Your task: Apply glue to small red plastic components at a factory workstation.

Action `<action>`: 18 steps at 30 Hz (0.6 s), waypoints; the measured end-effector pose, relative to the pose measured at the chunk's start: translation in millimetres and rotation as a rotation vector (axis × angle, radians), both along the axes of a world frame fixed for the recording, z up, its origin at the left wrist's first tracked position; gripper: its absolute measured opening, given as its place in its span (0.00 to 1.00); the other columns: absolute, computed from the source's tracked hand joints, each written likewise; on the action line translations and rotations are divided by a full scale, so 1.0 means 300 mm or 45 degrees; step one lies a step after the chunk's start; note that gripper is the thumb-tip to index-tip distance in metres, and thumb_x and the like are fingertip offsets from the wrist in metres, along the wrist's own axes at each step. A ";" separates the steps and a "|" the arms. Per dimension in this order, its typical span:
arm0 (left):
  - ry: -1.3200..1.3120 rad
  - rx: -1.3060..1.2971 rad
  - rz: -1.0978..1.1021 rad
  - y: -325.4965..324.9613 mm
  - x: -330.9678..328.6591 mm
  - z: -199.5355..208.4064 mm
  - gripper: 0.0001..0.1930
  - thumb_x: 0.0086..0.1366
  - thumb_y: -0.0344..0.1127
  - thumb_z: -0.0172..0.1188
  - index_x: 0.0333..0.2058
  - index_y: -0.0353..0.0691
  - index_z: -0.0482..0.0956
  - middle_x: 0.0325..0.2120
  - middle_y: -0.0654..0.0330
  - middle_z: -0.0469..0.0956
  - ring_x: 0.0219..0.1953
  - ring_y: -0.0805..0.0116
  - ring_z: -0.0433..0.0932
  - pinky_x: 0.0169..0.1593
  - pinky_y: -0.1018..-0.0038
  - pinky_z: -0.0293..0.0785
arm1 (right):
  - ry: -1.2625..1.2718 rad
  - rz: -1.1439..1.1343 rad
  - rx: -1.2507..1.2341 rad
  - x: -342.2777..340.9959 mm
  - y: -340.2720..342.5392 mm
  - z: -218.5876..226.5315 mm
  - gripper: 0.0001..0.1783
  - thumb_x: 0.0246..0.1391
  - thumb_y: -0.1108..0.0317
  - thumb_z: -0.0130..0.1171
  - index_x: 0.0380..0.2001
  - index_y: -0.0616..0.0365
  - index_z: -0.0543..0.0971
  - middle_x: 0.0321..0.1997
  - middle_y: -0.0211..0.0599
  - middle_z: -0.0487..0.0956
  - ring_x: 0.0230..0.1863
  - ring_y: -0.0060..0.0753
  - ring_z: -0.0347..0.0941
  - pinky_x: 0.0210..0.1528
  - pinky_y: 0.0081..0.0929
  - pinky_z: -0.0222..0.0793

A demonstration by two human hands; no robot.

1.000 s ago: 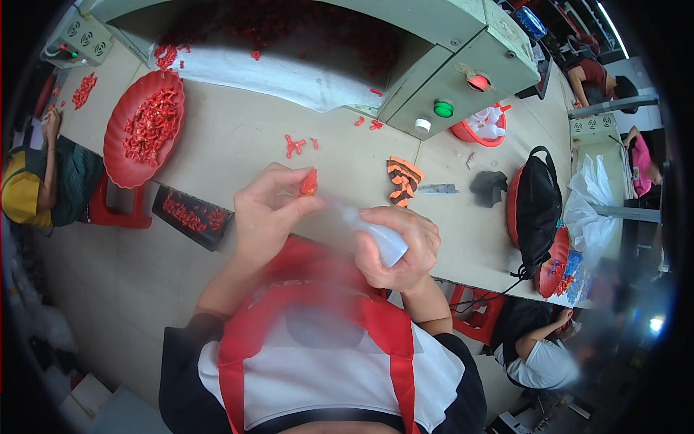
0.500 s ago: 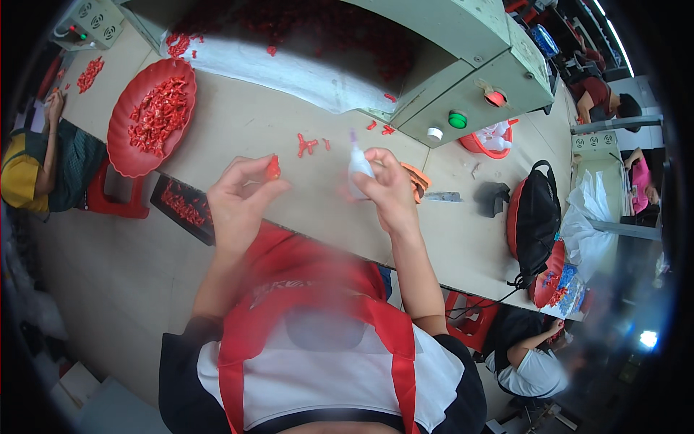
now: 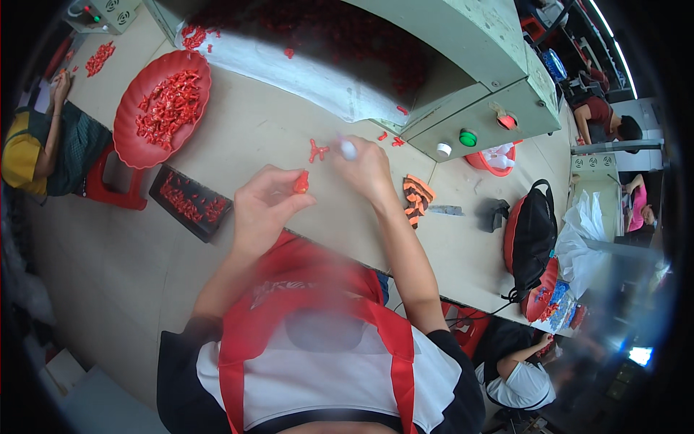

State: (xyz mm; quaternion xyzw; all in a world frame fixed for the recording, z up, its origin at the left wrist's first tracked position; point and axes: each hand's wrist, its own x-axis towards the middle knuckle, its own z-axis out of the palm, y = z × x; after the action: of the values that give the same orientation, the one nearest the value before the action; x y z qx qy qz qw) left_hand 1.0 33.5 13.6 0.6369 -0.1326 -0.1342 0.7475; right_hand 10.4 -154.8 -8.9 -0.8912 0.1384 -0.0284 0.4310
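Note:
My left hand (image 3: pixel 269 206) pinches a small red plastic piece (image 3: pixel 301 182) between thumb and fingertips, raised over the table. My right hand (image 3: pixel 363 168) is closed around a small white squeeze bottle (image 3: pixel 348 150) with a purplish nozzle; much of the bottle is hidden by the hand. The fingers of that hand reach down close to the table, beside a branched red plastic piece (image 3: pixel 318 150) lying there. Whether the fingertips also touch another small piece cannot be made out.
A scalloped red bowl (image 3: pixel 123 119) heaped with red pieces stands left, above a dark tray (image 3: pixel 206 230) of small pieces. A pale green machine (image 3: pixel 463 108) with more red pieces spans the back. An orange-brown striped item (image 3: pixel 417 199), a blade (image 3: pixel 444 210) and a black bag (image 3: pixel 535 231) lie right.
My right hand has moved left and down to the table beside the branched piece, turning the bottle. My left hand has shifted right with its red piece. The whole view has swung slightly.

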 end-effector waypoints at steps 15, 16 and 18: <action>-0.517 0.253 -0.053 -0.096 -0.040 0.059 0.17 0.47 0.17 0.63 0.38 0.30 0.75 0.32 0.57 0.71 0.31 0.71 0.77 0.33 0.80 0.76 | -0.335 0.081 0.705 -0.281 0.006 0.223 0.06 0.41 0.77 0.64 0.26 0.64 0.79 0.26 0.34 0.77 0.28 0.21 0.72 0.30 0.18 0.66; -0.595 0.286 -0.038 -0.097 -0.040 0.064 0.17 0.46 0.17 0.63 0.38 0.30 0.75 0.31 0.56 0.72 0.31 0.72 0.77 0.33 0.80 0.76 | -0.364 0.097 0.668 -0.284 0.006 0.222 0.06 0.41 0.77 0.64 0.26 0.63 0.78 0.26 0.34 0.77 0.27 0.22 0.72 0.29 0.19 0.66; -0.749 0.352 -0.010 -0.098 -0.040 0.074 0.18 0.45 0.17 0.64 0.38 0.31 0.76 0.30 0.56 0.72 0.30 0.72 0.77 0.31 0.80 0.76 | -0.422 0.129 0.593 -0.288 0.006 0.223 0.06 0.40 0.76 0.65 0.25 0.63 0.78 0.26 0.35 0.77 0.27 0.23 0.72 0.29 0.19 0.66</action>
State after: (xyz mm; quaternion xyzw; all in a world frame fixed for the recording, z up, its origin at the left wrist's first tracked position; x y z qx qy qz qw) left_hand -11.1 4.1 35.8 0.7434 -0.3259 0.0361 0.5830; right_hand -76.1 -152.9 58.0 -0.7574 0.0242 -0.1194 0.6415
